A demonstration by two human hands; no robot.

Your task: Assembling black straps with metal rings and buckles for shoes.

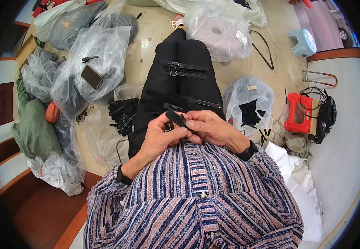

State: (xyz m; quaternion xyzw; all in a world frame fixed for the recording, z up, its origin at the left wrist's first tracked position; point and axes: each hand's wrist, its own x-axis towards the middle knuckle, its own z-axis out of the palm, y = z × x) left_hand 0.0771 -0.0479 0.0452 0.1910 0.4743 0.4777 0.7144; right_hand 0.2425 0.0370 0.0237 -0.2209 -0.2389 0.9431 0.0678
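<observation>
Both arms [107, 189] bent inward, the left hand [159, 137] and right hand [211, 128] pinch a black strap [173, 115].

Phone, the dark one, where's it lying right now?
In the head view, the phone is at the upper left, on a clear plastic bag, left of the person's legs and just below a small black item.

Cream floor tiles [144, 52] underfoot, faintly glossy in bright light. At right, a white wall [345, 103] with reddish-brown wooden trim [337, 54]; past it, purplish paving [320, 25]. Nearby, a light-blue plastic stool [303, 42]. At lower left, dark reddish-brown woodwork [43, 211].
</observation>
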